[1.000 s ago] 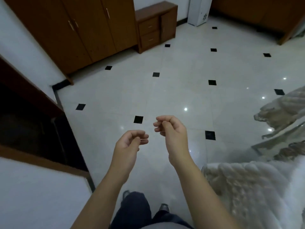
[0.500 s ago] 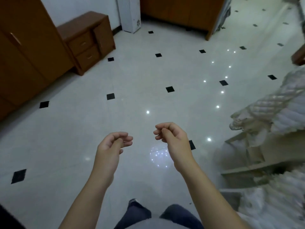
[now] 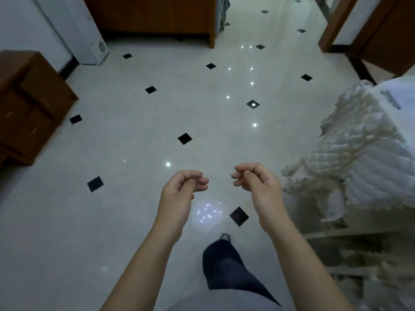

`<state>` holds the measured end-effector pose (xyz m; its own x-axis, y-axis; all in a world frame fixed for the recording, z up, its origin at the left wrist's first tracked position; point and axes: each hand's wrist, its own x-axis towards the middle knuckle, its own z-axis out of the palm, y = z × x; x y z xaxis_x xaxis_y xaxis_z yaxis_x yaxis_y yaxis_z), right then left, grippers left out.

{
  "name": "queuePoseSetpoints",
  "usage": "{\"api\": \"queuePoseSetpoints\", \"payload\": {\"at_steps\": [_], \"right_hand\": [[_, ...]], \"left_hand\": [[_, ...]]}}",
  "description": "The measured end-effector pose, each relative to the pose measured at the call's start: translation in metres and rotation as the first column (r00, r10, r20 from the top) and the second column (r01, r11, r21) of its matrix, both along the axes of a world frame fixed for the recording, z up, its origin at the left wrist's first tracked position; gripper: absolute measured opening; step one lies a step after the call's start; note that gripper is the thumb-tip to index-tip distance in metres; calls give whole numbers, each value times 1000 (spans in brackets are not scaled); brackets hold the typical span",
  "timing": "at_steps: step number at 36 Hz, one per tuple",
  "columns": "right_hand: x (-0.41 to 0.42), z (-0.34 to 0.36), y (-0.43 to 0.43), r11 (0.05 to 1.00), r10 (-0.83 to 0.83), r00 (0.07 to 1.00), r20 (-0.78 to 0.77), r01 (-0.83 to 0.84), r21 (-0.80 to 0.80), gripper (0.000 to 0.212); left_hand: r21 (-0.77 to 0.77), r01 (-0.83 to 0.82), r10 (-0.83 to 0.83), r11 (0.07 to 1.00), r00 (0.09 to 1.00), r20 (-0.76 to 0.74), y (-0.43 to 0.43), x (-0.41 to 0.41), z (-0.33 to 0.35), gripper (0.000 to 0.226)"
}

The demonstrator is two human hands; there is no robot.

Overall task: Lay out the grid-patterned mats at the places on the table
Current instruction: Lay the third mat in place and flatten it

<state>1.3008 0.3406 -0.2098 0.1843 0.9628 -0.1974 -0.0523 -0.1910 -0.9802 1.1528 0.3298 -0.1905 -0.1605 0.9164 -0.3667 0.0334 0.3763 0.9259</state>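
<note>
- Grid-patterned mats: whereabouts cannot be told from this view; neither hand has hold of one.
- Fingers point(image 3: 199, 181) of the left hand point(image 3: 179, 196): loosely curled, thumb near the fingertips, holding nothing.
- Fingers point(image 3: 241, 176) of the right hand point(image 3: 260, 189): likewise loosely curled, holding nothing.
- Hands raised side by side, apart, above the tiled floor point(image 3: 134, 221).
- White quilted cover point(image 3: 370, 153) at right; wooden cabinet point(image 3: 29, 104) at left.

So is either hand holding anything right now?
No, the left hand and the right hand are both empty, with fingers loosely curled above the tiled floor.
</note>
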Motion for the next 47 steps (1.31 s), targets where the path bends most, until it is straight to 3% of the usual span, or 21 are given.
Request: {"api": "queuePoseSetpoints", "payload": {"at_steps": [8, 18, 28, 34, 38, 43, 47], "right_hand": [[69, 19, 123, 984, -174, 985, -15, 174, 29, 30], [118, -2, 246, 937, -347, 938, -3, 347, -49, 30], [151, 13, 445, 898, -438, 899, 13, 438, -32, 31], [188, 29, 520, 859, -513, 858, 31, 512, 17, 29], [225, 22, 541, 784, -618, 783, 69, 620, -10, 29], [282, 11, 561, 674, -735, 673, 81, 739, -19, 29], [341, 2, 588, 606, -793, 605, 72, 796, -9, 29]], "left_hand": [[41, 207, -208, 977, 978, 0, 137, 69, 16, 26], [-37, 381, -381, 924, 924, 28, 291, 126, -6, 24], [-66, 424, -423, 903, 906, 25, 513, 149, -3, 25], [-40, 521, -521, 853, 854, 19, 621, 193, 8, 23], [-63, 619, -618, 783, 786, 40, 662, 238, 3, 22], [-149, 760, -760, 633, 646, 67, 690, 305, -13, 25], [-122, 845, -846, 520, 529, 64, 718, 381, -14, 26]]}}
